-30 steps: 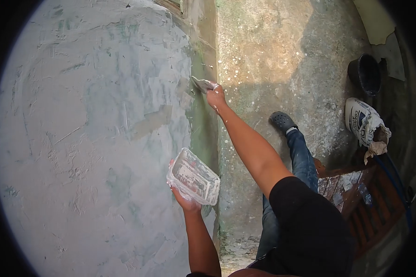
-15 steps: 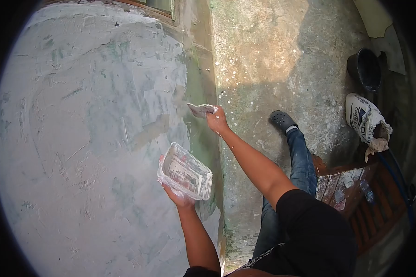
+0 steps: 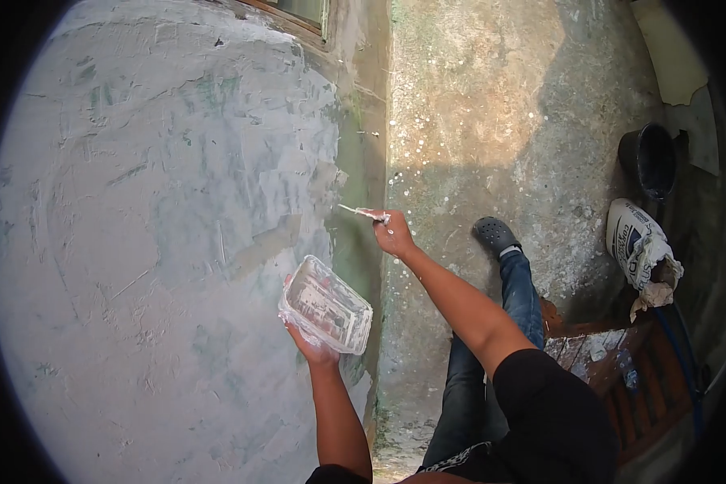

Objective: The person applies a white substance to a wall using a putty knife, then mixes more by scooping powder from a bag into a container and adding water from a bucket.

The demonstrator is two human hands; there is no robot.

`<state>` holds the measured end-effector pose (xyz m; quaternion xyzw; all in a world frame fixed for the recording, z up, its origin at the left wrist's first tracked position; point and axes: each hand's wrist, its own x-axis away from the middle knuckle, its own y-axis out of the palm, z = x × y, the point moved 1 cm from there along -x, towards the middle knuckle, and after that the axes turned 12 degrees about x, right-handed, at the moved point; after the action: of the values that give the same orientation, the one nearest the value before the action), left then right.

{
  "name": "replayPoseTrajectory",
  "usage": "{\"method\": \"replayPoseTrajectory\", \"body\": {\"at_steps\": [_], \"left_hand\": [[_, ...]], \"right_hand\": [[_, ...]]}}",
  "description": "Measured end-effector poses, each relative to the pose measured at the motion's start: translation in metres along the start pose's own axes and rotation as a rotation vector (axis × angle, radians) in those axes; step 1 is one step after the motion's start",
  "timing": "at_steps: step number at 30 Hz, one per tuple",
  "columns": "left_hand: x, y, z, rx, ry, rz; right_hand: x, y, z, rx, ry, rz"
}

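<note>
My left hand [image 3: 308, 345] grips a clear rectangular plastic tub [image 3: 328, 302] from below and the side, its walls smeared with white putty. A closed right hand [image 3: 394, 236], spotted with white on the fingers, holds a putty knife [image 3: 352, 210]. The knife's blade appears nearly edge-on and points left at the wall [image 3: 137, 266]; whether it touches cannot be told. Whitish-grey putty coats most of that wall, while a greenish bare strip [image 3: 352, 242] runs along its lower edge near the knife.
White specks dot the concrete floor [image 3: 452, 105]. A dark bucket [image 3: 649, 161] and an opened white sack [image 3: 636, 242] stand at the right. Below them lies a slatted wooden piece [image 3: 649, 395], with a blue hose [image 3: 686, 347] alongside. My shoe [image 3: 497, 234] is on the floor. A window frame [image 3: 298, 20] shows at the top.
The putty knife has turned from showing its blade face to nearly edge-on, and my right hand sits slightly lower in view. The tub stays in my left hand. The whole view has shifted a little.
</note>
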<state>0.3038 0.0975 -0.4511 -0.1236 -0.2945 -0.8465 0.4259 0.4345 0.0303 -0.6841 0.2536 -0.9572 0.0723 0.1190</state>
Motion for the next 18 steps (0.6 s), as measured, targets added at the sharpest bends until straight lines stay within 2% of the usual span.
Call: {"method": "replayPoseTrajectory", "body": {"at_steps": [2,4,7,10,12,14,15,17,18], "left_hand": [[-0.011,0.004,0.001,-0.033,0.008,0.025],[-0.013,0.015,0.005,-0.108,0.023,0.005],[-0.018,0.014,0.011,-0.197,0.035,-0.03],[0.004,0.02,0.017,-0.194,0.04,-0.044],[0.003,0.023,0.016,-0.146,0.05,-0.061],[0.001,0.02,0.013,-0.128,0.045,-0.028],[-0.002,0.02,0.012,-0.11,0.028,-0.02],[-0.009,0.03,0.011,-0.127,0.045,-0.015],[-0.017,0.034,0.011,-0.147,0.056,-0.021]], "right_hand": [[-0.046,0.007,0.037,-0.014,0.191,0.154],[-0.08,-0.011,0.001,-0.062,0.415,0.229],[-0.103,0.005,-0.023,-0.077,0.298,0.283],[-0.058,0.03,-0.048,0.095,0.179,0.325],[-0.017,0.034,-0.056,-0.044,0.01,0.29],[0.006,0.028,-0.045,0.012,-0.088,0.057],[0.003,0.021,-0.036,0.017,-0.095,0.051],[-0.003,0.015,-0.023,-0.155,0.035,-0.091],[-0.015,0.007,-0.026,-0.179,0.195,0.025]]}}
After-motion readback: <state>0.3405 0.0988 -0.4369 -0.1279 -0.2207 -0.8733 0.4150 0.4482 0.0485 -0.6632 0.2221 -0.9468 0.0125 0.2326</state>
